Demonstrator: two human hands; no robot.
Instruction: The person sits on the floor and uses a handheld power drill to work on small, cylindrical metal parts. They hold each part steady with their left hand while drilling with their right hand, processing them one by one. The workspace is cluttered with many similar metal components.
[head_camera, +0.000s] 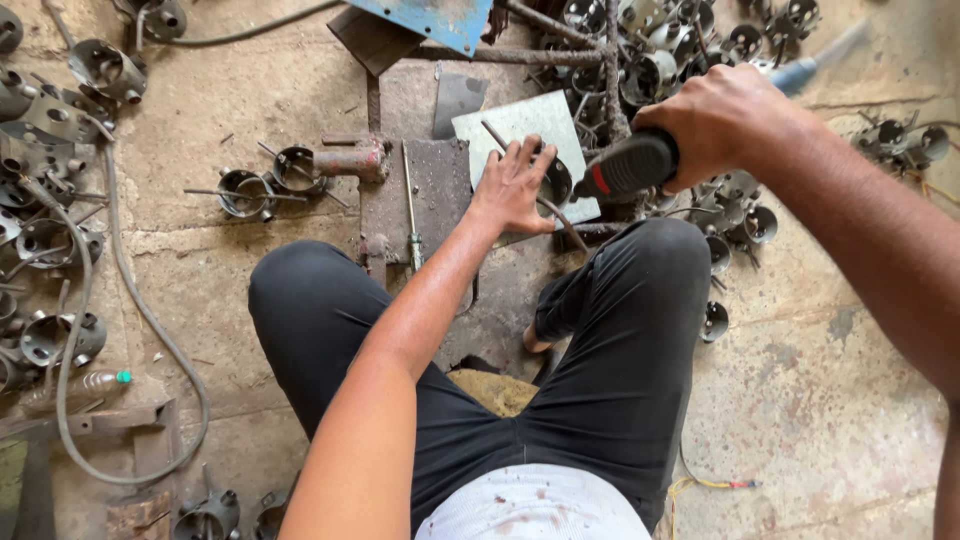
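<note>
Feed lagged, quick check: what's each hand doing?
Left hand: open, fingers spread, pressing a metal part on the plate.
Right hand: closed on grinder.

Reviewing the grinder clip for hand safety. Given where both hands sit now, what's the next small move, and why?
Probably slide the left hand back along the grey metal plate, away from the tool's head. The right hand grips the angle grinder with its head right beside the left fingers, which press down a small ring-shaped part with a thin rod. The gap between fingers and head looks very small.

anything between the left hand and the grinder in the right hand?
In the head view, only a thin steel rod and a round metal part on the grey plate separate the left hand from the grinder, gripped by the right hand.
</note>
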